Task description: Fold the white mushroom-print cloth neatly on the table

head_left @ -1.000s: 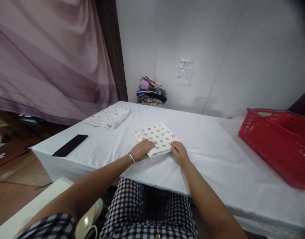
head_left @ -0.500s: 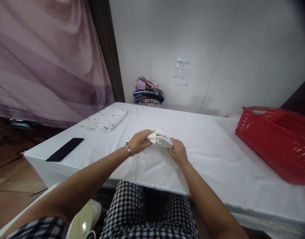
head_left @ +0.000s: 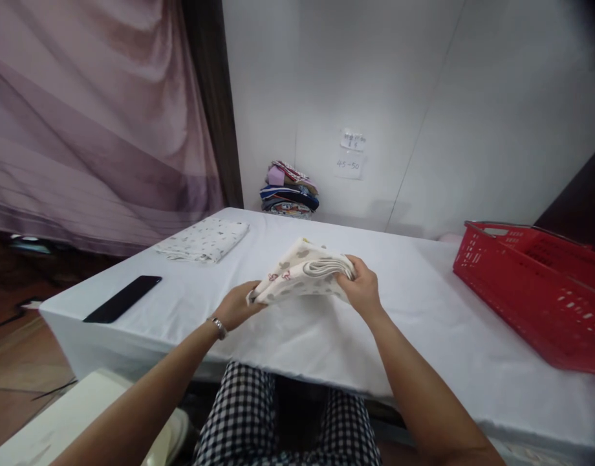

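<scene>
Wall, pale grey, panelled, bearing paper notices; curtain, mauve, hung at left beside a dark post. Surface, draped in white, before the wall; floor, reddish-brown, at left; lighting, dim.

A white cover drapes the bench. On it lie a black phone near the left edge, a folded printed cloth beyond, and a red basket at right.
</scene>
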The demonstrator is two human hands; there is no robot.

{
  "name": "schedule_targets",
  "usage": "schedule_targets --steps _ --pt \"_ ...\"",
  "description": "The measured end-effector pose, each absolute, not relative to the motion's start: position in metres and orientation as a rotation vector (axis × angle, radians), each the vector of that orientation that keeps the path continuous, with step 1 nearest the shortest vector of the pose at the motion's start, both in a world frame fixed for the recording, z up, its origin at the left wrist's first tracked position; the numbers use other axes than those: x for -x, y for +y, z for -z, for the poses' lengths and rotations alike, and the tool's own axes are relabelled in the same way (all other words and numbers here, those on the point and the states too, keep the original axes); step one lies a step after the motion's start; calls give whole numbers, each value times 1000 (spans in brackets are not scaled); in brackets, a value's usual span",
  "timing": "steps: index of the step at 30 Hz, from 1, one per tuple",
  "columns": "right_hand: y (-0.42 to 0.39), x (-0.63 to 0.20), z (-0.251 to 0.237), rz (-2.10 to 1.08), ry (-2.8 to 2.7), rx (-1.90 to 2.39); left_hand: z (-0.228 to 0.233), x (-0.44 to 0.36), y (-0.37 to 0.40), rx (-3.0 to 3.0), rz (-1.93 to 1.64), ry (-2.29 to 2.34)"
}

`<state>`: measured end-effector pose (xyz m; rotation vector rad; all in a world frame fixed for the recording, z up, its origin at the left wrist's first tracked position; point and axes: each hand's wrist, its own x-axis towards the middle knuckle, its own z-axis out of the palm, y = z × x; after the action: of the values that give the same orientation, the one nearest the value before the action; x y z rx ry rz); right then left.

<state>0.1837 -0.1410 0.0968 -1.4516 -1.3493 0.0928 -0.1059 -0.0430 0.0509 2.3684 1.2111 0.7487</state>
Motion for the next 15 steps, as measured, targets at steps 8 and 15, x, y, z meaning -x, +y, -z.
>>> schedule_targets --steps 8,15 --pt "-146 -187 -115 -718 -1129 1222 -161 101 0 -2159 -1181 1413" --pt "-132 -206 -35 -983 -1028 1401 -123 45 48 -2110 -838 1507"
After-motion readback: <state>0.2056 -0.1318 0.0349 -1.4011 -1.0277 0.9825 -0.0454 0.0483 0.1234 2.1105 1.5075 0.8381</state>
